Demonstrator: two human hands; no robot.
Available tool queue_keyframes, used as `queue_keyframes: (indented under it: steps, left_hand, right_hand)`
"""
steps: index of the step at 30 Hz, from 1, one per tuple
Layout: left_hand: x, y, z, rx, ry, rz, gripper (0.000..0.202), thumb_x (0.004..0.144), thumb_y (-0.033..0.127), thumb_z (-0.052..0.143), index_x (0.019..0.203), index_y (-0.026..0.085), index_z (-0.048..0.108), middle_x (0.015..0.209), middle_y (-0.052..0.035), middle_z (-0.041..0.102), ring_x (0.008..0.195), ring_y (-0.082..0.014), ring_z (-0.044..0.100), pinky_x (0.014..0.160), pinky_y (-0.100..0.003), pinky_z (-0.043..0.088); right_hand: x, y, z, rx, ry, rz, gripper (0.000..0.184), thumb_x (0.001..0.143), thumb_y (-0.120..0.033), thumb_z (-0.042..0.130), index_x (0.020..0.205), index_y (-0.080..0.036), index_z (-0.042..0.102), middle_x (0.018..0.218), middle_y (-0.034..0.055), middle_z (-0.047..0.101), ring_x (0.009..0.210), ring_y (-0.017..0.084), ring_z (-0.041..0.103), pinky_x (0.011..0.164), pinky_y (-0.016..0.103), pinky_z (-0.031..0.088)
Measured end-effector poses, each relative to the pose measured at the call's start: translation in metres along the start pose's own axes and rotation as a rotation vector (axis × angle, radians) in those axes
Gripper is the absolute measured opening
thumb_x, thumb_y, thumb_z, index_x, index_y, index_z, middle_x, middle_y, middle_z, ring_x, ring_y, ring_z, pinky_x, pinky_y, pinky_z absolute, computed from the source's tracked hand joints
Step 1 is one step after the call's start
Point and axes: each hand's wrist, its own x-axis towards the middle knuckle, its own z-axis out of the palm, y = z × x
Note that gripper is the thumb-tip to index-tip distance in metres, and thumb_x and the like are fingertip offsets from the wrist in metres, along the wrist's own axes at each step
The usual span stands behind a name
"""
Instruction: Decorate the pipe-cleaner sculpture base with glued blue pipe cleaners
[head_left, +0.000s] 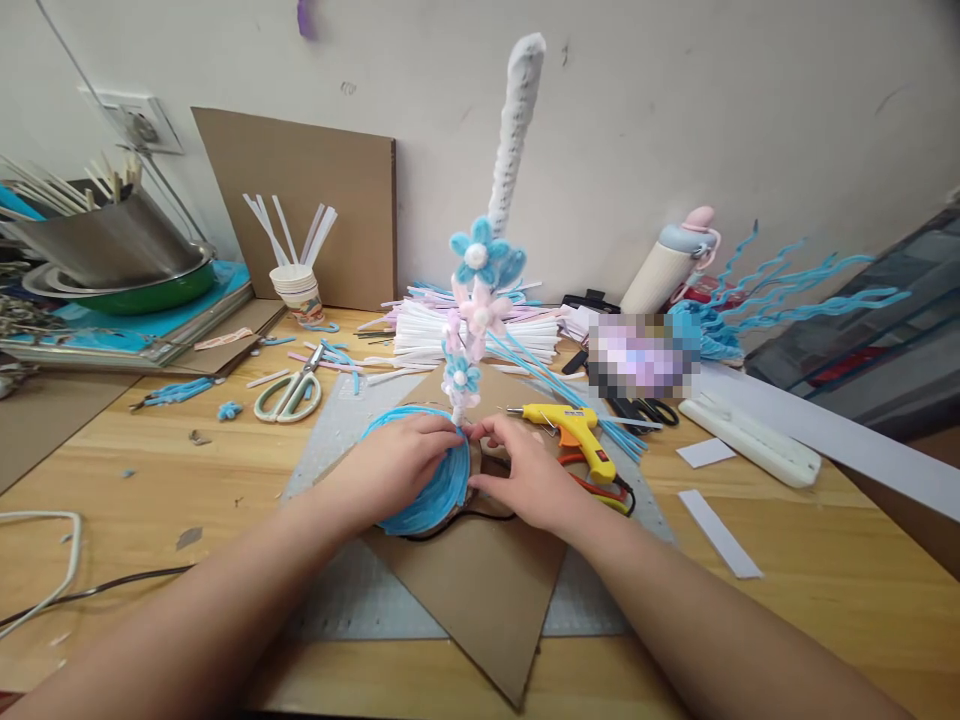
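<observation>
A round base wound with blue pipe cleaner [439, 490] lies on a brown cardboard sheet [480, 600]. From it rises a white fuzzy stem [514, 140] carrying blue and pink pipe-cleaner flowers [478, 255]. My left hand [401, 465] rests on top of the blue base, fingers curled and pinching at the foot of the stem. My right hand [521, 475] presses the base's right edge, its fingertips meeting the left hand's at the stem.
A yellow glue gun [577, 435] lies just right of my right hand. Scissors [292, 392], a paper cup of strips [298, 285], a stack of white pipe cleaners [427, 340], metal bowls [112, 250] and blue curly stems [787, 285] crowd the wooden table.
</observation>
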Motion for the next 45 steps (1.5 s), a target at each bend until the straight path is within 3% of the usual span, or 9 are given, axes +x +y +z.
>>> queue_keyframes:
  steps: [5,11,26,32,45]
  left_hand:
    - [0.000,-0.009,0.012,0.033,0.052,0.068,0.026,0.094,0.019,0.045,0.112,0.020,0.065,0.116,-0.0057,0.066,0.102,-0.0207,0.063,0.089,-0.037,0.051]
    - [-0.003,-0.015,0.013,0.046,0.076,0.167,0.027,0.095,0.017,0.042,0.111,0.021,0.064,0.120,-0.0030,0.066,0.106,-0.0195,0.062,0.094,-0.037,0.049]
    - [-0.001,-0.010,0.014,0.145,0.022,0.153,0.027,0.092,0.013,0.044,0.105,0.022,0.066,0.124,-0.0036,0.064,0.107,-0.0226,0.062,0.089,-0.040,0.052]
    - [-0.007,-0.016,0.012,0.037,0.109,0.178,0.037,0.091,0.009,0.041,0.116,0.022,0.063,0.119,-0.0037,0.067,0.106,-0.0190,0.063,0.093,-0.036,0.050]
    - [0.001,-0.010,0.012,0.088,-0.005,0.144,0.032,0.088,0.009,0.044,0.105,0.025,0.066,0.118,-0.0021,0.066,0.106,-0.0203,0.061,0.092,-0.037,0.048]
  right_hand:
    - [-0.001,-0.003,0.002,-0.042,0.013,0.001,0.042,0.072,-0.023,0.074,0.106,-0.026,0.051,0.112,0.0013,0.062,0.103,0.023,0.053,0.090,0.044,0.038]
    - [-0.002,-0.003,0.002,-0.049,0.031,-0.002,0.041,0.072,-0.022,0.074,0.105,-0.027,0.051,0.111,0.0011,0.061,0.101,0.023,0.052,0.089,0.043,0.038]
    - [-0.003,-0.006,0.003,-0.036,0.025,-0.014,0.039,0.073,-0.020,0.072,0.103,-0.027,0.049,0.109,0.0000,0.062,0.102,0.023,0.052,0.089,0.044,0.038]
    - [-0.003,-0.006,0.001,-0.035,0.016,0.001,0.040,0.073,-0.022,0.073,0.105,-0.027,0.050,0.111,0.0013,0.062,0.101,0.023,0.052,0.089,0.044,0.038]
    - [-0.002,-0.005,0.002,-0.054,0.021,-0.025,0.041,0.072,-0.021,0.074,0.105,-0.026,0.051,0.109,0.0011,0.062,0.101,0.023,0.054,0.088,0.043,0.036]
